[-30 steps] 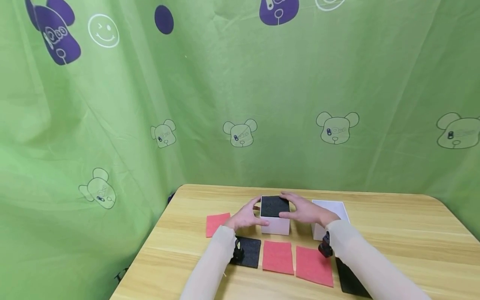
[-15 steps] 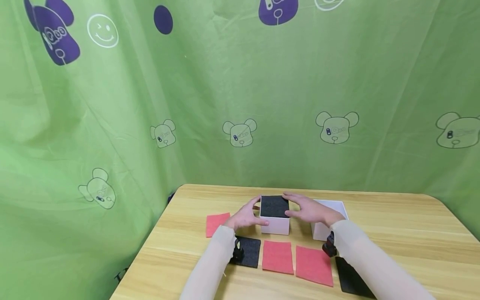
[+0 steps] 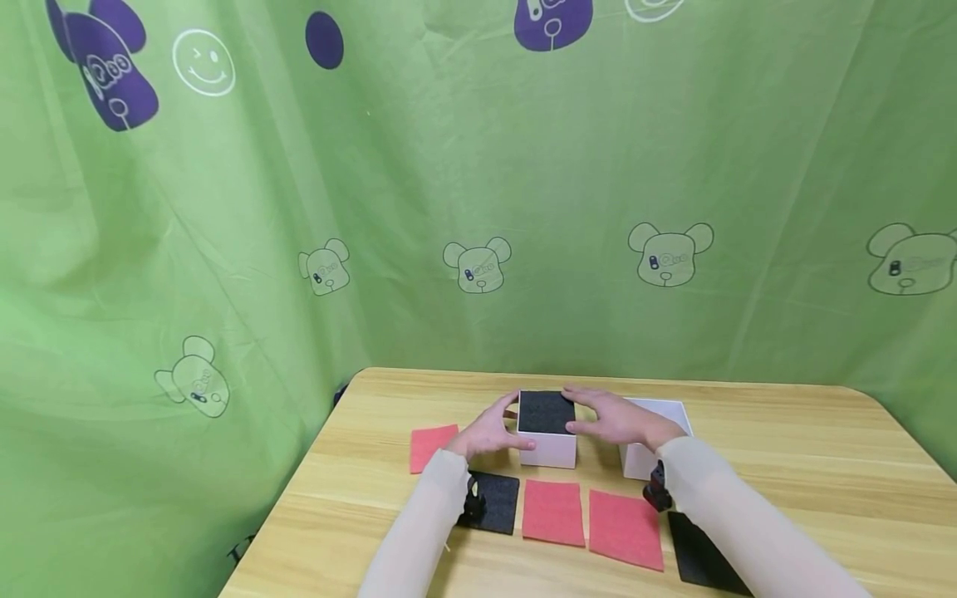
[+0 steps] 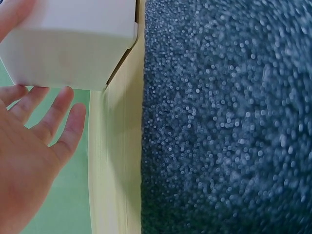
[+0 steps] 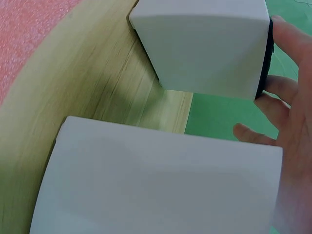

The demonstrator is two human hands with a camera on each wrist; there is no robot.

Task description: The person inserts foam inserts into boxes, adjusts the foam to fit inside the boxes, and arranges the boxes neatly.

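In the head view a white box [image 3: 549, 450] stands at the middle of the table, a black felt-like square [image 3: 546, 413] covering its top. My left hand [image 3: 488, 430] holds the box at its left, thumb on the front and fingers toward the back; the left wrist view shows fingertips against the box wall [image 4: 63, 58]. At the right edge of the square, my right hand [image 3: 616, 418] rests with thumb and fingers spread. In the right wrist view, its fingers touch the black edge [image 5: 265, 63], and one finger points loosely away.
A second white box [image 3: 661, 407] stands to the right, partly behind my right hand. Red squares [image 3: 553, 512] lie in front and at the left. Black pieces [image 3: 497, 502] lie near both forearms. A green printed curtain [image 3: 561, 324] hangs behind the wooden table [image 3: 807, 448].
My right hand has shifted slightly right, from over the black square to its right edge, uncovering more of it. My left hand and the box have stayed in place.
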